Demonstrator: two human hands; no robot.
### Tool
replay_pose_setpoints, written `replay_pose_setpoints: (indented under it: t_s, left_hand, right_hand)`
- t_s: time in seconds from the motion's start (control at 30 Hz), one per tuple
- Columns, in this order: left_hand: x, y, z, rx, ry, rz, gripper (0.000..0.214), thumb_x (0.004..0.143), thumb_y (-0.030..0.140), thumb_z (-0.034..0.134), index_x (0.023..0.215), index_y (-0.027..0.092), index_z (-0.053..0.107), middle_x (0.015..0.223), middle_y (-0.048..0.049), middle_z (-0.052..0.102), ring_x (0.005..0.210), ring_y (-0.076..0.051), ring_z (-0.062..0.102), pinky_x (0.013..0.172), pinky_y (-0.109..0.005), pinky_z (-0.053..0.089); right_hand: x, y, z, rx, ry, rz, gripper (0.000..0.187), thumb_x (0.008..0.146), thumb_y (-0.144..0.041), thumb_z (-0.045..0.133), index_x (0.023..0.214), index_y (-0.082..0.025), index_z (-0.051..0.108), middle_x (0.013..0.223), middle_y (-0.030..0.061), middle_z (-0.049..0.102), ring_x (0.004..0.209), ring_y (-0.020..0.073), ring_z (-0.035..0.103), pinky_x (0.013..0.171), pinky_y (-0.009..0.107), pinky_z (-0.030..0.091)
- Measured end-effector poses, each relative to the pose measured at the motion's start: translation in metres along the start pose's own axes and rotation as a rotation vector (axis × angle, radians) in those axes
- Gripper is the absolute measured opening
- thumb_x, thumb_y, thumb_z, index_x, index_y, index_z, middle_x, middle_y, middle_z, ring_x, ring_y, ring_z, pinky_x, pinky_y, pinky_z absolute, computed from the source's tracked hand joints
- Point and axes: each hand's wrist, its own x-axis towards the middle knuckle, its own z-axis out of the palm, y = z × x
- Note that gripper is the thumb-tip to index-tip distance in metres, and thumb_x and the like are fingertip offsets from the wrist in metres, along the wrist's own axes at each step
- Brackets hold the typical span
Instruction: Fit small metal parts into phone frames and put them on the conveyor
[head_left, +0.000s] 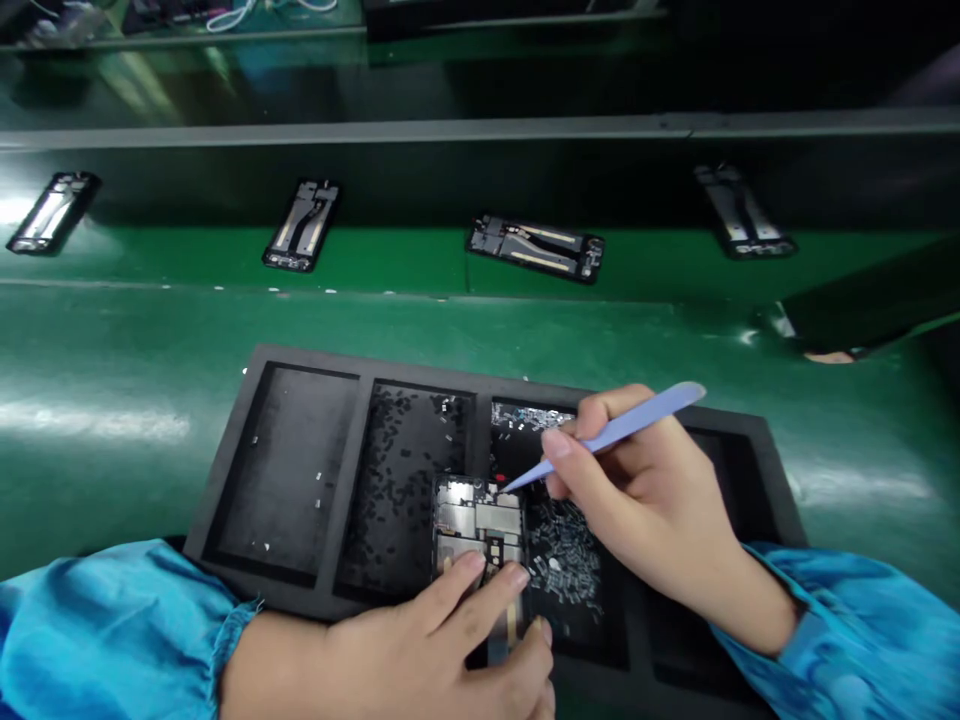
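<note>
An opened phone (480, 520) with bare inner metal plates rests over the divided black tray (517, 376). My left hand (442, 650) lies across its lower half, fingers pressed on it and wrapped along its right side. Between the thumb and fingers of my right hand (637, 490) is a pair of lilac tweezers (622, 425). Their tip meets the phone's top right corner, close to a small red spot. Whether the tip holds a part is too small to tell. Small clear and silvery pieces (566, 560) lie in the compartment beneath my right hand.
Dark small pieces (401, 450) fill the compartment left of the phone; the far-left compartment (292, 450) has a few bits. On the green line behind lie several opened phones (536, 247). A dark panel (877, 300) juts in at right. Cables (232, 15) sit on the upper shelf.
</note>
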Motion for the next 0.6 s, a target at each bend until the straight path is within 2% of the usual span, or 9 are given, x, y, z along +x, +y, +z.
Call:
replay_pose_setpoints:
  t_s: [0.1, 0.17, 0.33, 0.4, 0.5, 0.6]
  left_hand:
    - [0.000, 0.000, -0.001, 0.013, 0.008, -0.010, 0.034, 0.103, 0.030, 0.049, 0.135, 0.026, 0.061, 0.141, -0.0048, 0.061, 0.120, -0.029, 0.067, 0.099, -0.045, 0.059]
    - [0.000, 0.000, -0.001, 0.030, 0.007, -0.012, 0.035, 0.103, 0.029, 0.049, 0.136, 0.027, 0.061, 0.142, -0.0043, 0.060, 0.120, -0.028, 0.067, 0.100, -0.045, 0.058]
    - [-0.001, -0.001, -0.002, 0.061, -0.035, 0.009, 0.038, 0.104, 0.028, 0.046, 0.140, 0.031, 0.059, 0.146, -0.0017, 0.057, 0.124, -0.028, 0.065, 0.102, -0.044, 0.057]
    - [-0.002, -0.003, -0.006, 0.064, -0.044, 0.001, 0.038, 0.105, 0.029, 0.045, 0.141, 0.033, 0.059, 0.147, -0.0005, 0.056, 0.125, -0.027, 0.064, 0.104, -0.043, 0.056]
    - [-0.004, -0.011, -0.024, 0.019, -0.045, -0.019, 0.042, 0.106, 0.030, 0.043, 0.146, 0.033, 0.055, 0.153, -0.0013, 0.051, 0.131, -0.029, 0.060, 0.111, -0.045, 0.051]
    - [-0.003, -0.024, -0.051, -0.096, -0.059, -0.073, 0.044, 0.105, 0.028, 0.046, 0.149, 0.024, 0.053, 0.150, -0.0071, 0.054, 0.137, -0.031, 0.055, 0.117, -0.044, 0.045]
  right_hand:
    - [-0.001, 0.000, -0.002, -0.073, -0.069, -0.020, 0.018, 0.098, -0.033, 0.062, 0.092, -0.026, 0.047, 0.060, -0.0049, 0.060, 0.048, 0.0127, 0.063, 0.041, 0.022, 0.047]
    - [-0.001, -0.001, -0.001, -0.027, -0.088, -0.021, 0.016, 0.099, -0.032, 0.061, 0.092, -0.026, 0.047, 0.061, -0.0047, 0.061, 0.049, 0.0127, 0.063, 0.042, 0.022, 0.049]
    - [0.004, -0.004, 0.003, 0.205, 0.097, -0.002, 0.020, 0.098, -0.032, 0.065, 0.093, -0.028, 0.046, 0.066, -0.0065, 0.064, 0.042, 0.0097, 0.057, 0.036, 0.021, 0.045]
    - [0.008, -0.004, 0.001, 0.191, 0.163, -0.028, 0.016, 0.096, -0.032, 0.068, 0.099, -0.028, 0.052, 0.070, -0.0048, 0.068, 0.048, 0.0113, 0.062, 0.043, 0.024, 0.051]
    - [0.013, 0.000, -0.006, 0.130, 0.248, -0.063, 0.012, 0.096, -0.032, 0.069, 0.105, -0.024, 0.067, 0.077, -0.0006, 0.072, 0.063, 0.0144, 0.069, 0.062, 0.029, 0.059]
    - [0.018, 0.009, -0.015, 0.176, 0.247, -0.011, 0.013, 0.097, -0.035, 0.067, 0.095, -0.023, 0.073, 0.076, 0.0000, 0.070, 0.067, 0.0143, 0.067, 0.064, 0.029, 0.056]
